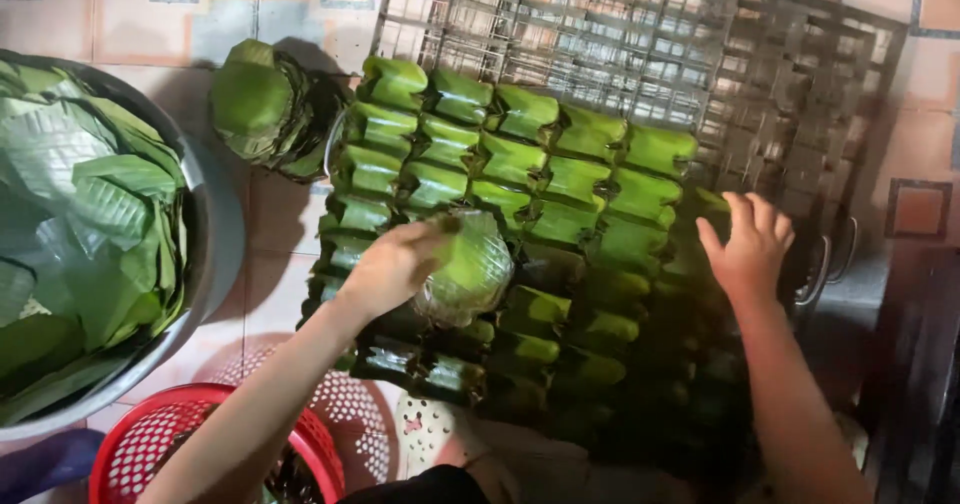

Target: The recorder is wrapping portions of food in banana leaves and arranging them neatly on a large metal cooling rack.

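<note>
Near the red basket [215, 444], the person's left hand [390, 269] is gripping a plastic-covered leaf parcel [470, 264] over the parcel rows [520, 164]. Right hand [750, 244] is resting open-fingered on the wire rack [800, 94]. Setting it snugly beside its neighbours looks best.

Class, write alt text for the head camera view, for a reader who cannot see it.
Seen from above, a person's left hand holds a leaf-wrapped parcel over rows of green leaf parcels stacked on a metal grid rack, while the right hand rests on the rows' right edge. A metal basin of leaves sits at left.
</note>
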